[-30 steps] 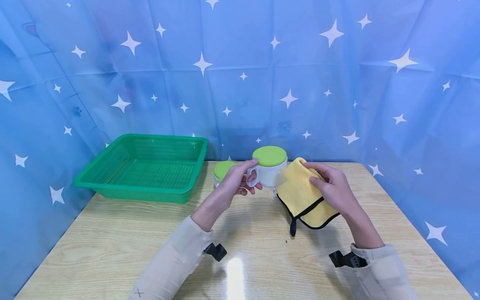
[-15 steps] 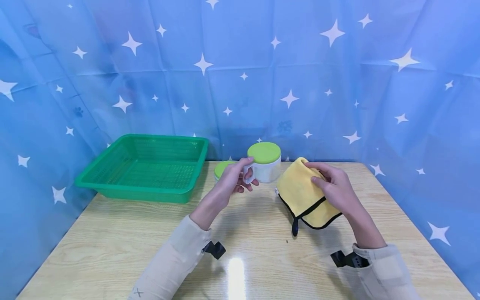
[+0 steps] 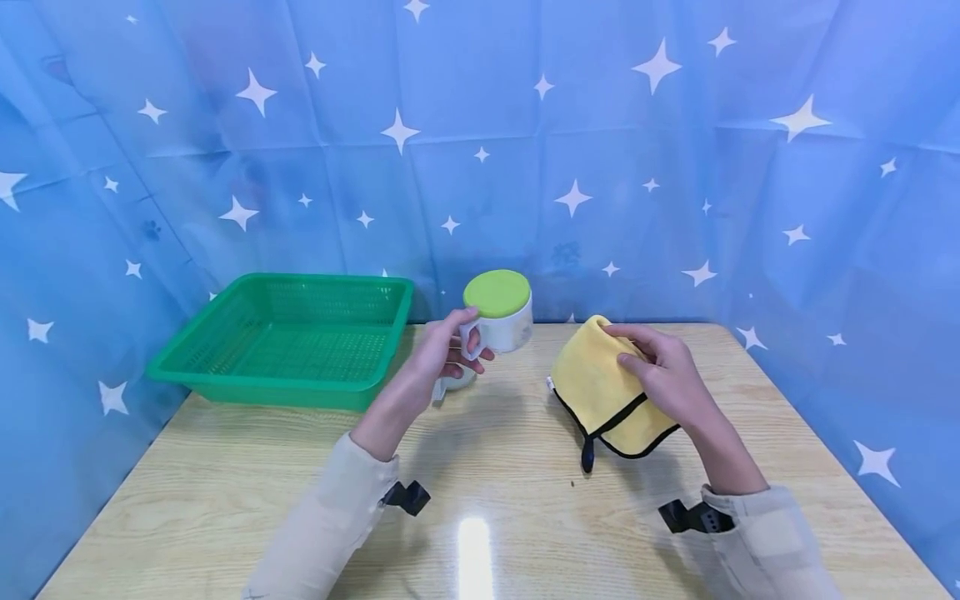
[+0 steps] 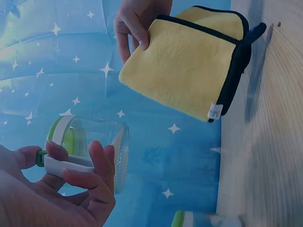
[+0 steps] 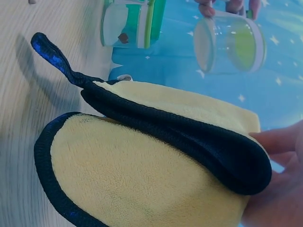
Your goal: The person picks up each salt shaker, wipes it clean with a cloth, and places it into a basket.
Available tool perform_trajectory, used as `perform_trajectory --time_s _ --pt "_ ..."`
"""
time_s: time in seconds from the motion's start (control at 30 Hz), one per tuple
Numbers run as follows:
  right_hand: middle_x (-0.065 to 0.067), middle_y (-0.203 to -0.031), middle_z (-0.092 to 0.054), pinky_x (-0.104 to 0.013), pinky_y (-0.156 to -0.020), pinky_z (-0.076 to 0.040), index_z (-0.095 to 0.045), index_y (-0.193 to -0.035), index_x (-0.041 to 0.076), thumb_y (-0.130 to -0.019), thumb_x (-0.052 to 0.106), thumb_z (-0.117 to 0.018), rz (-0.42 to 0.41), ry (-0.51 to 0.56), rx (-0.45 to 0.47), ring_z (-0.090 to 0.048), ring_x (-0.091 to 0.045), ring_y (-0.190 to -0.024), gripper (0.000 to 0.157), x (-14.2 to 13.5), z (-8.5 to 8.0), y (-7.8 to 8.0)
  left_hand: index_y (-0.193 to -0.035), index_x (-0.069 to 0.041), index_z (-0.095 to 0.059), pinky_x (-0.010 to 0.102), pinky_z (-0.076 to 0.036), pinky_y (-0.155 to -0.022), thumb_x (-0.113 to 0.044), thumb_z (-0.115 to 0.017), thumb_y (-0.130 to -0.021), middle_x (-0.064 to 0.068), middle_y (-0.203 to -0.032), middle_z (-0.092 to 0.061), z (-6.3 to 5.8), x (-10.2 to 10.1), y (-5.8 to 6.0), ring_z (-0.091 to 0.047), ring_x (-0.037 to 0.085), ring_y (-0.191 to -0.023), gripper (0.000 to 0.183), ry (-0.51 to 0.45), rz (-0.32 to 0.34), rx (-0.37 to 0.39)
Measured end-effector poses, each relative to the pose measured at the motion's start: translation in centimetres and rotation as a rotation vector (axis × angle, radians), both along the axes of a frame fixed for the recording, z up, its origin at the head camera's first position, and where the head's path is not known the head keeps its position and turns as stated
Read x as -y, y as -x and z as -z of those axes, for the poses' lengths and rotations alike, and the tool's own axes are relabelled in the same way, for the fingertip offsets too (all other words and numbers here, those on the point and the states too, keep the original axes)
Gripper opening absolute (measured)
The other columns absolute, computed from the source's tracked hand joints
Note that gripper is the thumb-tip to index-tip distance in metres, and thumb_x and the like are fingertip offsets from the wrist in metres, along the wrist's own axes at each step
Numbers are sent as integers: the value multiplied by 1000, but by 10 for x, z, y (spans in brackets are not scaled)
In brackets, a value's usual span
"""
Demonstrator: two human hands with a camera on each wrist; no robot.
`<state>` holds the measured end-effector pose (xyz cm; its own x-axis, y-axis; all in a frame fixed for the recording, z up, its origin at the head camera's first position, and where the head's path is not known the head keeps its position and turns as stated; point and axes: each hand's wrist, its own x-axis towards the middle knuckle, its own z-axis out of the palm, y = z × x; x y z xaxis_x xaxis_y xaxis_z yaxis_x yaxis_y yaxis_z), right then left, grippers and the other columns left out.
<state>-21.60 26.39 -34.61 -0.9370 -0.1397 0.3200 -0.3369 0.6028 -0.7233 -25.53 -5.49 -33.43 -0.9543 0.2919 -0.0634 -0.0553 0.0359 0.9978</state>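
Note:
My left hand point(image 3: 433, 354) grips the white handle of a clear lidded jar point(image 3: 497, 293), whose lid is green. The jar hangs above the table, roughly upright. In the left wrist view, fingers curl round the handle of that jar point(image 4: 122, 156). To the right, my right hand point(image 3: 671, 379) pinches the top of a folded yellow cleaning cloth point(image 3: 596, 375) with black edging and a black hanging loop. Its lower part hangs at or just above the tabletop; I cannot tell whether it touches. Jar and cloth are apart. A second green-lidded jar point(image 5: 124, 24) stands on the table, mostly hidden behind my left hand in the head view.
A green perforated plastic basket point(image 3: 300, 385) sits at the back left of the wooden table point(image 3: 525, 500). Behind the table hangs a blue curtain point(image 3: 480, 192) with white stars. A small dark speck lies on the wood near the middle.
My left hand has carried the jar left and upward, away from the cloth, and now covers most of the second jar. The right hand and the cloth have stayed nearly still.

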Motion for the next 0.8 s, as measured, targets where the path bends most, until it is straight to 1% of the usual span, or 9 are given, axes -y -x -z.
perform_trajectory --time_s 0.03,0.07,0.1,0.17,0.4,0.57,0.63,0.73,0.8 --pt "-20 -153 -54 -50 -114 -45 -61 -141 6 -101 1 -58 -5 3 4 -41 -45 -148 40 0 0 0 -67 -11 -49 30 -43 -63 -48 -46 -102 9 -88 -74 -1 4 1 -67 20 -72 51 7 -12 -4" --pt "-20 -153 -53 -59 -114 -41 -61 -142 6 -101 1 -57 -10 6 8 -40 -46 -149 41 1 -1 1 -67 -11 -50 30 -43 -64 -48 -45 -103 9 -89 -74 -2 8 1 -67 20 -72 52 12 -21 -6" --pt "-21 -154 -53 -65 -114 -37 -60 -142 5 -101 0 -57 -15 13 13 -38 -46 -149 41 1 -1 1 -68 -11 -50 30 -44 -64 -49 -45 -103 10 -90 -75 -3 12 2 -68 21 -73 52 17 -28 -6" --pt "-21 -154 -52 -66 -114 -36 -60 -142 5 -101 0 -57 -16 13 19 -38 -46 -149 41 1 -1 1 -68 -11 -50 31 -44 -66 -49 -44 -104 11 -93 -75 -6 21 4 -69 24 -77 52 25 -36 -3" --pt "-21 -153 -53 -63 -113 -39 -61 -141 6 -101 0 -58 -13 8 6 -40 -45 -148 41 2 1 0 -70 -14 -52 30 -45 -69 -50 -43 -106 9 -99 -78 -16 56 14 -73 23 -82 52 106 -78 19" --pt "-19 -152 -54 -57 -110 -43 -62 -141 7 -101 0 -58 -9 -11 -5 -43 -43 -147 41 3 2 1 -72 -16 -52 29 -46 -70 -50 -42 -106 1 -93 -78 -22 87 23 -74 21 -85 50 144 -100 61" --pt "-20 -152 -55 -59 -111 -42 -62 -141 7 -100 0 -58 -7 -14 -7 -43 -43 -147 41 3 2 1 -76 -16 -52 27 -46 -69 -50 -42 -107 -1 -92 -77 -23 99 28 -74 20 -85 47 140 -102 84" --pt "-21 -152 -55 -61 -112 -41 -62 -141 6 -100 -1 -58 -5 -12 -7 -42 -45 -147 41 2 2 1 -89 -16 -52 24 -47 -65 -51 -41 -107 0 -94 -78 -27 118 36 -75 18 -84 40 134 -100 111" --pt "-20 -152 -55 -48 -108 -48 -62 -141 6 -101 0 -57 0 -16 -6 -45 -43 -145 41 2 2 1 -95 -16 -51 22 -47 -63 -51 -40 -107 1 -94 -78 -30 130 41 -76 17 -84 39 125 -93 128"
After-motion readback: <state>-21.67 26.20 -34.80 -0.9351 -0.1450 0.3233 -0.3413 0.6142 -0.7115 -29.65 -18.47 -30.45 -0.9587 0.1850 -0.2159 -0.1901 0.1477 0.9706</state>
